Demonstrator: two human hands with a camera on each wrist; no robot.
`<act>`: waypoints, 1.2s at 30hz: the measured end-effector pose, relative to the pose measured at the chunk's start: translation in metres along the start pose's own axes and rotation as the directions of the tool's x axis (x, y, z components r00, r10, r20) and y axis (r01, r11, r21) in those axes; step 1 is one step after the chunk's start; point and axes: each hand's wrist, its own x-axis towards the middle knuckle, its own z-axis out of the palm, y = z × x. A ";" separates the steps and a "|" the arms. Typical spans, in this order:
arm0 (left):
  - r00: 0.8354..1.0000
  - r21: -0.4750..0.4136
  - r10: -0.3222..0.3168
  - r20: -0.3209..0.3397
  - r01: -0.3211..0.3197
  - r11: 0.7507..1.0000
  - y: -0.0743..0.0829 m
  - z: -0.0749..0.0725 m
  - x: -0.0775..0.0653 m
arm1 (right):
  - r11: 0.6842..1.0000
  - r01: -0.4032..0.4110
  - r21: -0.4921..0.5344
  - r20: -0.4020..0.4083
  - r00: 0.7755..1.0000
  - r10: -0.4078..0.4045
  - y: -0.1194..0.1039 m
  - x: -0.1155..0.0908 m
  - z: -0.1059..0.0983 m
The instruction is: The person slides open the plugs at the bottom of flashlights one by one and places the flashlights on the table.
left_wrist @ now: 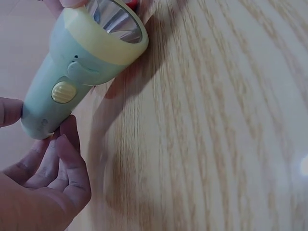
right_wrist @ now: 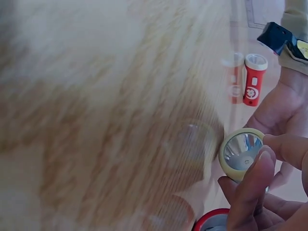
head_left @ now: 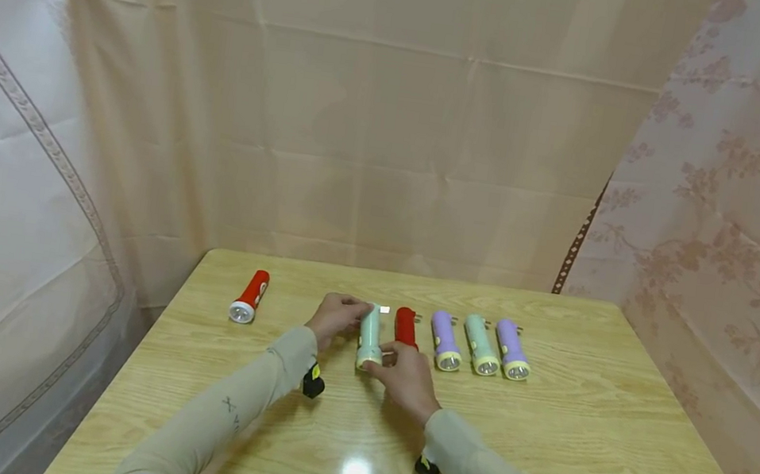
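Both hands are on one pale green flashlight (head_left: 370,333) with a cream head rim, at the left end of a row of flashlights. My left hand (head_left: 338,316) pinches its tail end between thumb and fingers. At the head end, my right hand (head_left: 407,377) grips the rim with thumb and fingers. A cream slide switch (left_wrist: 64,92) shows on the flashlight's side in the left wrist view, and its reflector (right_wrist: 242,150) faces the right wrist camera. Directly to the right lies a red flashlight (head_left: 406,327), its head hidden behind my right hand.
Farther right lie a purple flashlight (head_left: 444,338), another green one (head_left: 481,342) and a second purple one (head_left: 512,346), with small prongs out near their tails. A red flashlight with a white head (head_left: 251,296) lies apart at the left. Curtains surround the wooden table (head_left: 575,455).
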 end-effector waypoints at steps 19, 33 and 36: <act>1.000 0.025 -0.020 0.007 0.020 0.999 0.000 -0.001 0.002 | 0.960 0.155 -0.235 -0.075 0.981 -0.176 -0.004 0.002 0.001; 0.998 0.099 -0.055 0.029 0.052 0.994 0.004 0.003 0.001 | 0.967 0.123 -0.223 -0.036 0.990 -0.134 -0.009 0.009 -0.001; 0.998 0.107 -0.055 0.031 0.052 0.993 0.004 0.005 0.000 | 0.964 0.126 -0.235 -0.035 0.990 -0.138 -0.009 0.011 -0.001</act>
